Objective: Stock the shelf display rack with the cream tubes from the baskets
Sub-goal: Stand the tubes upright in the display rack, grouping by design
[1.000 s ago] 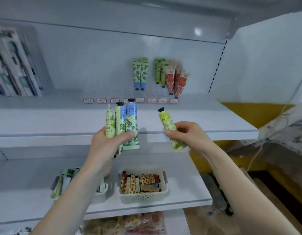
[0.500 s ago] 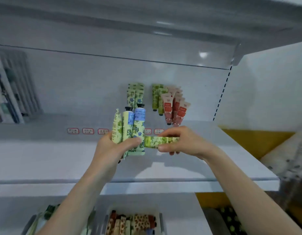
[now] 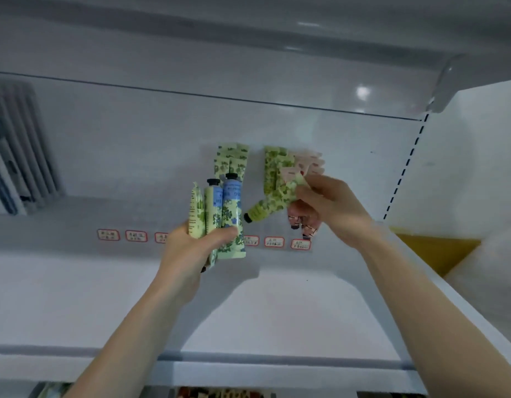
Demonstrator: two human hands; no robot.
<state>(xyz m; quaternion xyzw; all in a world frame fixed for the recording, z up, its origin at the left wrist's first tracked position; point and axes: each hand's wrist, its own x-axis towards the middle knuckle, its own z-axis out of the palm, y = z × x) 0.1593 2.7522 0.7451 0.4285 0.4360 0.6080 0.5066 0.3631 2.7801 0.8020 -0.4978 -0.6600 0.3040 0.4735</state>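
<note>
My left hand (image 3: 191, 254) grips a bunch of cream tubes (image 3: 219, 216), caps up, green and blue with leaf print. My right hand (image 3: 331, 205) pinches the flat end of one green tube (image 3: 270, 206), its black cap pointing down-left. That tube sits just in front of the green tubes (image 3: 273, 170) hanging on the back wall. Beside them hang blue-green tubes (image 3: 231, 159) on the left and pink-red tubes (image 3: 306, 165) on the right, partly hidden by my right hand.
A white shelf (image 3: 76, 282) runs below the hanging tubes, with small red-framed price labels (image 3: 136, 235) along its back. Packaged goods (image 3: 16, 156) hang at the far left. Basket tops (image 3: 219, 393) peek at the bottom edge. A white side panel (image 3: 463, 156) closes the right.
My right hand has lifted the single green tube up and right, from level beside the left bunch to the hanging green row. The view has tilted upward; the baskets have nearly left the frame.
</note>
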